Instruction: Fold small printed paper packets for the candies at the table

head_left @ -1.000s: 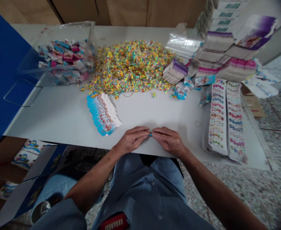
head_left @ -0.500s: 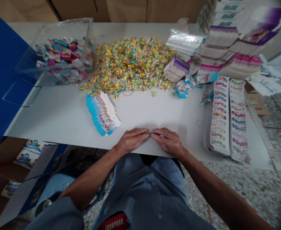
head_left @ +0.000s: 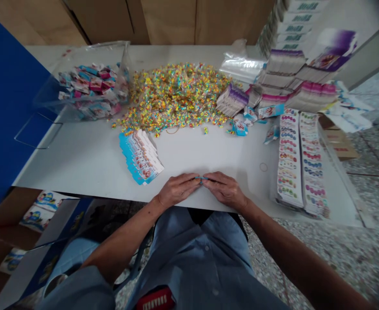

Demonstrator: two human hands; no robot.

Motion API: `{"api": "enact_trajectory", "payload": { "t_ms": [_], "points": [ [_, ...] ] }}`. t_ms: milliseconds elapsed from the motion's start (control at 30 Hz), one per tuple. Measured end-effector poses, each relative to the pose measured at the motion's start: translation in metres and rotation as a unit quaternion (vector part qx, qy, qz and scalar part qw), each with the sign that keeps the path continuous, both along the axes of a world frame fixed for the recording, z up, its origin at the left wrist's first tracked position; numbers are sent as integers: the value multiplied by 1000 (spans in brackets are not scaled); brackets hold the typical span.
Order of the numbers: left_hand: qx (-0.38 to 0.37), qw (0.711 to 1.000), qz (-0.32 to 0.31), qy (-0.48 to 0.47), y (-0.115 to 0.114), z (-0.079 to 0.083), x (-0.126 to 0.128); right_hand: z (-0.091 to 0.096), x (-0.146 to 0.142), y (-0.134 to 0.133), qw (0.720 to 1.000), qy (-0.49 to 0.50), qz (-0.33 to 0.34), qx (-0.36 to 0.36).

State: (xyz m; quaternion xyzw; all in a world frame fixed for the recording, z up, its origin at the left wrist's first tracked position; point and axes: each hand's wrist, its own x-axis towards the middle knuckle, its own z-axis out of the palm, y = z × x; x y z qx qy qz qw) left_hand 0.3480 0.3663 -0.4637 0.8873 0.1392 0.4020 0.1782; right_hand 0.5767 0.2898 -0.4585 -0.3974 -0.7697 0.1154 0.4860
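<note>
My left hand [head_left: 178,189] and my right hand [head_left: 225,189] meet fingertip to fingertip over the table's front edge. Between them they pinch a small blue carton [head_left: 201,178]; only a thin blue strip of it shows and the fingers cover the rest. Left of my left hand lies a fanned stack of flat blue-and-white printed cartons [head_left: 141,156]. Beyond both hands spreads a large heap of small candy-like pieces in clear, yellow and multicoloured wrapping [head_left: 179,97].
A clear plastic bin [head_left: 52,97] of filled small boxes stands at the back left. To the right are sticker sheets [head_left: 289,157], stacks of purple and pink cartons [head_left: 233,100], several folded blue boxes [head_left: 240,128] and a rubber band [head_left: 263,167]. Clear plastic bags [head_left: 241,66] lie behind.
The camera view has tilted up slightly and shifted. Both hands stay together on the same blue carton, with hardly any finger movement.
</note>
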Motion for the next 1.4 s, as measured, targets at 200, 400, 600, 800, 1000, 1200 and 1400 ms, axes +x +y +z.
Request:
{"api": "enact_trajectory", "payload": {
  "t_ms": [200,400,600,800,1000,1200,1400],
  "points": [
    [-54,998,-2,-34,-2,-4,1,6,-12,0,996,68,-29,-53],
    [-176,982,-2,-68,-2,7,8,4,-21,3,987,106,-61,-103],
    [-289,956,20,-50,-15,22,8,8,-28,3,976,130,-44,-168],
    [-406,911,78,1,-18,54,-13,15,-28,-1,948,147,-7,-284],
    [-356,861,292,-218,98,166,-66,25,-18,-4,943,132,-51,-302],
    [-533,812,235,-31,95,171,-42,42,-31,-16,956,124,-33,-264],
    [-541,825,152,55,32,80,25,100,-6,-44,981,31,-12,-189]
  ]
}}
